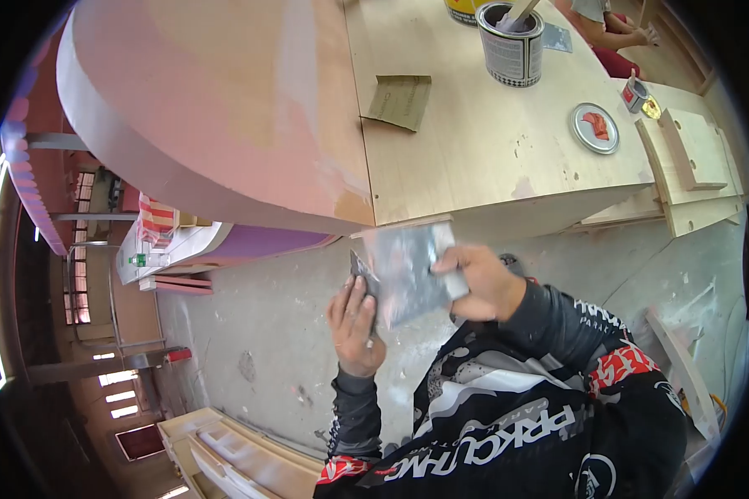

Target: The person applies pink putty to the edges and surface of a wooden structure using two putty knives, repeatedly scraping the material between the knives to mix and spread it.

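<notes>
head view: the pale wooden worktop (466, 154) is the landmark. just off its near edge, above the floor, two bare hands meet at a shiny flat sheet (404, 274), blurred by motion. the right hand (484, 283) is closed on the sheet's right side, thumb on the face, fingers behind. the left hand (356, 328), at the sheet's other side, is nearly closed, fingers fairly straight, on a small dark scraper (361, 268); how firmly is hard to tell.

on the worktop, an open tin (512, 62) with a stick in it stands at the far side, brown paper (399, 101) lies to the left, and a round lid (587, 140) bearing something red sits to the right.

as a judgement, the sheet looks thin, so a steady thumb, wrists level, light pressure and a low scraper angle suit it; fingertips are best kept off the edges.
</notes>
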`<act>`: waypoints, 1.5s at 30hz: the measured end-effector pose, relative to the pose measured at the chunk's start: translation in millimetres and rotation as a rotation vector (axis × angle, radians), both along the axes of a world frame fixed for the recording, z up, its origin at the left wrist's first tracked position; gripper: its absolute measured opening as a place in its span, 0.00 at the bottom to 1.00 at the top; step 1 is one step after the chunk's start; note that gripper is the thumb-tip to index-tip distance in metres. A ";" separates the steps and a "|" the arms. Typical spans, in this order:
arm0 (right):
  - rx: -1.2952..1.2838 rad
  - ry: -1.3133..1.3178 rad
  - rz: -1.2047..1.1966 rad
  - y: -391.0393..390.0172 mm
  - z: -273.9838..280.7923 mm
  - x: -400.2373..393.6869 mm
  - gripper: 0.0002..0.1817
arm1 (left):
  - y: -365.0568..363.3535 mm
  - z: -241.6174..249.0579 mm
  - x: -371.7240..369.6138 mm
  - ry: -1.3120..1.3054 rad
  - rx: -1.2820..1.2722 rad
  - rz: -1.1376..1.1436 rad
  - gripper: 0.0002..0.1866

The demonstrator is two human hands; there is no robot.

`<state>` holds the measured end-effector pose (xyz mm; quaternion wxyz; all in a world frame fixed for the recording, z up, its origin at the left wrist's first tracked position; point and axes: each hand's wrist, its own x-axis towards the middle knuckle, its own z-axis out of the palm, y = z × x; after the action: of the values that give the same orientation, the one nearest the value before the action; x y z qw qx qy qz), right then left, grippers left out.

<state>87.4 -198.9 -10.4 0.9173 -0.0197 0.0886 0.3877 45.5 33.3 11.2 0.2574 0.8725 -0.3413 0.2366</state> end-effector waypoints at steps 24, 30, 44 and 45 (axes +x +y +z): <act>-1.164 -1.138 -1.105 56.3 33.3 213.5 0.30 | -37.2 -65.8 -45.9 0.467 -0.349 0.634 0.20; -1.116 -1.467 -1.058 56.8 25.5 148.2 0.35 | -42.2 -73.0 -55.8 0.553 -0.438 0.748 0.20; -1.186 -1.737 -0.917 49.6 -30.1 87.1 0.36 | -36.2 -88.8 -51.0 0.456 -1.001 0.845 0.19; -1.175 -1.791 -0.800 37.8 -36.7 76.3 0.38 | -35.7 -86.4 -51.1 0.446 -1.317 0.831 0.16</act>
<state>163.8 -161.1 -47.1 0.5578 -0.6851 -0.4296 -0.1869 -5.7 -2.4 -75.2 0.6713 0.6241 0.2796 0.2857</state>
